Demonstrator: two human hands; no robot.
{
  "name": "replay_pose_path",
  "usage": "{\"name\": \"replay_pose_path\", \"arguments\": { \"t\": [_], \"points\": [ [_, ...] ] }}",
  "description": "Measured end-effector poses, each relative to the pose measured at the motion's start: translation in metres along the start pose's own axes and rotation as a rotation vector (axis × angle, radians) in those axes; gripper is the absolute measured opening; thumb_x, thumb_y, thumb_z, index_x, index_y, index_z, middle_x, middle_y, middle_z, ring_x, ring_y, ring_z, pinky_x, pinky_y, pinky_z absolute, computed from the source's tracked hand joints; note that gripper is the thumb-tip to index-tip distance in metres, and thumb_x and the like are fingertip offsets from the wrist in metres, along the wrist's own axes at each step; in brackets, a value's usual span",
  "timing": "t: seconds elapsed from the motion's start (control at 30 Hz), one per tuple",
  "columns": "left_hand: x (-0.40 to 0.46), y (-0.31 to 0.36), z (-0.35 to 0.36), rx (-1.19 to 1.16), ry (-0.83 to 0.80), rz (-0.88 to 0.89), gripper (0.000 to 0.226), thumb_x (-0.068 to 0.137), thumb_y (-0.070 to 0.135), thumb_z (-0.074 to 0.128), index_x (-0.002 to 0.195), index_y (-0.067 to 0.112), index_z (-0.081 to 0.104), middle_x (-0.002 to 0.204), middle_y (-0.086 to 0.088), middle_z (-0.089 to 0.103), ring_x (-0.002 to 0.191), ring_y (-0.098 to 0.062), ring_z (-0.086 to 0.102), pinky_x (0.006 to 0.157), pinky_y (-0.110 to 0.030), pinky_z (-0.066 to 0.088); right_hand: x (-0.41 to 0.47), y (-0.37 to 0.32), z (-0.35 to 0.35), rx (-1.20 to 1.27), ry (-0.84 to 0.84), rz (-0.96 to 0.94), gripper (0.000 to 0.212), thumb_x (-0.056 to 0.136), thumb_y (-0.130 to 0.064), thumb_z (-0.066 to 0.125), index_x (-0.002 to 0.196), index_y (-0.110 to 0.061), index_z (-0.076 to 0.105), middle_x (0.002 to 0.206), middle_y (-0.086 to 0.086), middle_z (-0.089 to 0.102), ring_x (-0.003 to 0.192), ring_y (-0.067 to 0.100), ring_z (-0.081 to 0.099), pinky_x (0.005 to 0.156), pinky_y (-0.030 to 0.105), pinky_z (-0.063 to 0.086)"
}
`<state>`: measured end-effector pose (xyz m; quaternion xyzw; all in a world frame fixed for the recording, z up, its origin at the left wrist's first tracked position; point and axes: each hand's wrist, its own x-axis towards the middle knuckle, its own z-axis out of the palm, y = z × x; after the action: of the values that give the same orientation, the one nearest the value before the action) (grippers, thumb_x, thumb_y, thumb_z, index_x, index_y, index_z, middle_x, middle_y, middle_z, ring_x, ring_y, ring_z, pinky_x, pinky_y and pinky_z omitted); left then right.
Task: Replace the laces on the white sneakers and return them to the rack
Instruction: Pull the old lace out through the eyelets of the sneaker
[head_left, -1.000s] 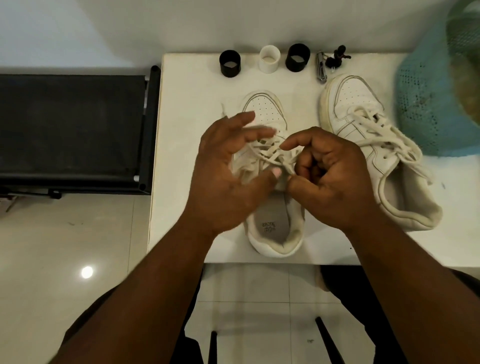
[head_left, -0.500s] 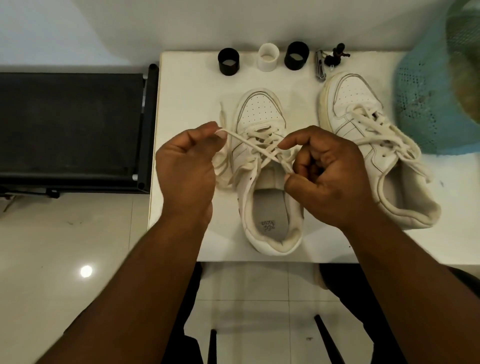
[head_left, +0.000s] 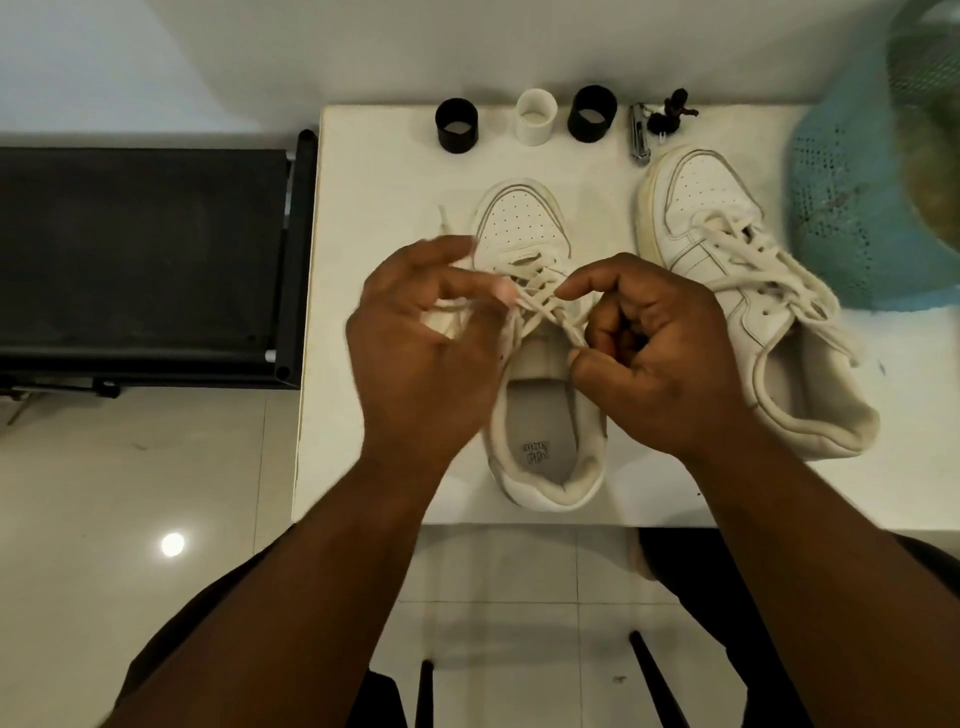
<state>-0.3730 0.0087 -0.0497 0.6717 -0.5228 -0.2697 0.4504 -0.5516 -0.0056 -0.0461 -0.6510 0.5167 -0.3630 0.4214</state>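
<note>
Two white sneakers upright on table; laces loose.

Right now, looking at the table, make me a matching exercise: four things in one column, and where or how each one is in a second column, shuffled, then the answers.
Things:
1. white ring
2. near sneaker
3. far sneaker
4. blue basket

Places or states:
A. lies to the right of the other shoe, fully laced
B. stands between two black rings at the table's back edge
C. sits at the table's right end
D. lies under both hands, its lace pinched by the right hand

Pairs: 1-B, 2-D, 3-A, 4-C
</note>
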Motion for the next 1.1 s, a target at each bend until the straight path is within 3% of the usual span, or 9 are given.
{"name": "replay_pose_path", "arguments": {
  "t": [0.13, 0.23, 0.3, 0.47, 0.57, 0.63, 0.73, 0.93, 1.1],
  "points": [
    [0.018, -0.007, -0.008, -0.313, 0.283, -0.422, 0.007, 0.092, 0.022, 0.076, 0.088, 0.028, 0.074, 0.095, 0.010, 0.075, 0.094, -0.003, 0.071, 0.089, -0.024, 0.057, 0.000, -0.001, -0.001, -0.012, -0.001, -0.002, 0.040, 0.066, -0.024, 0.063, 0.105, -0.014, 0.068, 0.056, 0.003, 0.053, 0.046, 0.009, 0.042, 0.052, 0.017, 0.038],
    [0.026, -0.013, -0.010, -0.334, 0.372, -0.542, 0.006, 0.095, 0.023, 0.072, 0.090, 0.024, 0.073, 0.084, 0.011, 0.073, 0.080, 0.002, 0.070, 0.073, -0.011, 0.052, -0.001, -0.001, -0.001, -0.036, 0.005, -0.006, 0.043, 0.066, -0.024, 0.063, 0.108, -0.017, 0.068, 0.056, 0.002, 0.053, 0.046, 0.012, 0.044, 0.052, 0.018, 0.040],
    [0.026, -0.016, -0.008, -0.331, 0.349, -0.556, 0.003, 0.095, 0.023, 0.073, 0.092, 0.024, 0.073, 0.086, 0.011, 0.074, 0.084, 0.001, 0.071, 0.075, -0.013, 0.054, -0.001, -0.002, -0.001, -0.037, 0.009, -0.010, 0.042, 0.067, -0.025, 0.062, 0.108, -0.016, 0.068, 0.056, 0.002, 0.053, 0.047, 0.013, 0.044, 0.053, 0.018, 0.040],
    [0.019, -0.015, -0.009, -0.122, 0.237, -0.400, 0.048, 0.082, 0.035, 0.080, 0.126, 0.039, 0.061, 0.130, 0.020, 0.059, 0.128, -0.005, 0.053, 0.110, -0.038, 0.047, -0.003, -0.001, 0.001, -0.134, 0.010, -0.075, 0.038, 0.072, -0.020, 0.073, 0.110, -0.019, 0.070, 0.065, -0.005, 0.053, 0.054, 0.009, 0.045, 0.057, 0.017, 0.037],
    [0.009, 0.000, -0.017, 0.084, -0.001, -0.046, 0.039, 0.076, 0.030, 0.073, 0.112, 0.040, 0.062, 0.109, 0.024, 0.058, 0.113, -0.007, 0.056, 0.097, -0.025, 0.047, -0.004, -0.002, 0.005, -0.355, 0.026, -0.164, 0.040, 0.074, -0.025, 0.079, 0.113, -0.018, 0.073, 0.089, -0.006, 0.058, 0.079, -0.002, 0.051, 0.070, 0.015, 0.039],
    [0.000, 0.008, -0.020, 0.101, -0.211, 0.113, 0.041, 0.072, 0.023, 0.071, 0.113, 0.030, 0.065, 0.089, 0.017, 0.058, 0.092, -0.011, 0.059, 0.082, -0.018, 0.043, -0.004, -0.002, 0.008, -0.427, 0.039, -0.215, 0.034, 0.080, -0.027, 0.075, 0.113, -0.016, 0.075, 0.102, 0.000, 0.062, 0.093, 0.010, 0.059, 0.077, 0.027, 0.049],
    [-0.009, 0.012, -0.019, 0.169, -0.375, 0.192, 0.052, 0.070, 0.029, 0.068, 0.122, 0.027, 0.063, 0.077, 0.013, 0.055, 0.077, -0.013, 0.056, 0.074, -0.030, 0.047, -0.004, -0.001, 0.011, -0.484, 0.054, -0.241, 0.028, 0.086, -0.028, 0.069, 0.110, -0.014, 0.076, 0.105, 0.006, 0.066, 0.095, 0.026, 0.062, 0.076, 0.042, 0.052],
    [-0.012, 0.010, -0.017, 0.351, -0.219, 0.162, 0.056, 0.078, 0.046, 0.077, 0.130, 0.031, 0.060, 0.083, 0.019, 0.067, 0.078, -0.007, 0.059, 0.076, -0.036, 0.053, -0.004, -0.006, 0.014, -0.569, 0.030, -0.249, 0.014, 0.088, -0.023, 0.068, 0.096, -0.013, 0.074, 0.105, 0.007, 0.064, 0.096, 0.026, 0.058, 0.079, 0.035, 0.047],
    [-0.012, 0.014, -0.019, 0.222, -0.159, 0.039, 0.059, 0.075, 0.036, 0.082, 0.130, 0.031, 0.061, 0.069, 0.020, 0.064, 0.076, -0.001, 0.065, 0.069, -0.011, 0.047, -0.006, -0.009, 0.019, -0.455, 0.061, -0.197, 0.005, 0.090, -0.013, 0.064, 0.094, -0.009, 0.063, 0.109, 0.006, 0.056, 0.099, 0.016, 0.055, 0.080, 0.023, 0.044]
  ]
}}
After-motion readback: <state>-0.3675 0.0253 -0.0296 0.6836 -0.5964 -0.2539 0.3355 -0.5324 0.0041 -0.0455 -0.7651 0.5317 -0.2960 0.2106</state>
